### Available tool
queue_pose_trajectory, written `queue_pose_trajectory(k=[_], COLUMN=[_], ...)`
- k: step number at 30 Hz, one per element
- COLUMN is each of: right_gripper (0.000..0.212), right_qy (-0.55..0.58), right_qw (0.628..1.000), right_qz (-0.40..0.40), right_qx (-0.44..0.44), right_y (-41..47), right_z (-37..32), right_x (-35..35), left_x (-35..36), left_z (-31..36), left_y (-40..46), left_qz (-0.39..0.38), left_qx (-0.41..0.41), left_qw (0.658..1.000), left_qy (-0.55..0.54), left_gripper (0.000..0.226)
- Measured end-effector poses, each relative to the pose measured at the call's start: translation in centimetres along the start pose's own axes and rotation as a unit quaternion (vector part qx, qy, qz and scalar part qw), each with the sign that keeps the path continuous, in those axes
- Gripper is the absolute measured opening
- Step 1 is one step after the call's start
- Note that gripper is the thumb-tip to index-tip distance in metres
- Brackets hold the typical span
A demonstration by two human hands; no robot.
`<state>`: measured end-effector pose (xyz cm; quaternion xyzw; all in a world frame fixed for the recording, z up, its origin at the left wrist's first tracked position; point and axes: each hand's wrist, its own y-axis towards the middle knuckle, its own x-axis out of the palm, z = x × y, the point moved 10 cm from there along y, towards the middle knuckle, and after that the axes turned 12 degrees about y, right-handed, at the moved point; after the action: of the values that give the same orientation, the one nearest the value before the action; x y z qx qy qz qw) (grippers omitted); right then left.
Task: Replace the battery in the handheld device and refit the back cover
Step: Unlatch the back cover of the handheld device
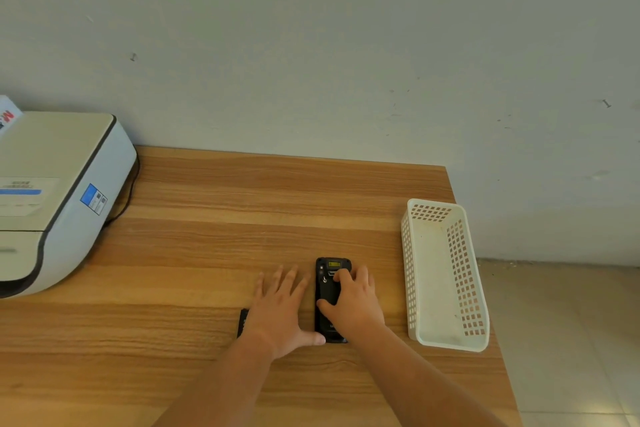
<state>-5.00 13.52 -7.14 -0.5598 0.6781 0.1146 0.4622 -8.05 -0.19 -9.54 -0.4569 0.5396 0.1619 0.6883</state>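
Note:
A black handheld device (325, 291) lies back-up on the wooden table (207, 218), its long side pointing away from me, a small yellow label near its far end. My right hand (353, 302) rests on top of it, fingers curled over the back cover, thumb pressed on the middle. My left hand (282, 308) lies flat on the table just left of the device, fingers spread, its thumb touching the device's near left corner. A small black part (243, 322), perhaps a battery, peeks out from under my left wrist; most of it is hidden.
A white perforated plastic basket (446, 274) stands on the table's right side, close to the edge. A large white printer (52, 198) with a black cable fills the left. A wall runs behind the table, tiled floor to the right.

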Motion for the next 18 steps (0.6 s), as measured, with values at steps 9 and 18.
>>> queue_pose_trajectory(k=[9,18], right_gripper=[0.067,0.067], right_qy=[-0.004,-0.011], right_qw=[0.999,0.999], right_qz=[-0.015,0.015], right_qx=[0.028,0.044], right_y=[0.6,-0.5], right_z=[-0.2,-0.4], right_x=[0.6,0.2], left_x=[-0.2,-0.1], left_z=[0.8,0.6], left_y=[0.1,-0.7], left_qz=[-0.01,-0.001], left_qx=[0.003,-0.004], left_qw=[1.0,1.0], left_qy=[0.006,0.005], left_gripper=[0.112,0.109])
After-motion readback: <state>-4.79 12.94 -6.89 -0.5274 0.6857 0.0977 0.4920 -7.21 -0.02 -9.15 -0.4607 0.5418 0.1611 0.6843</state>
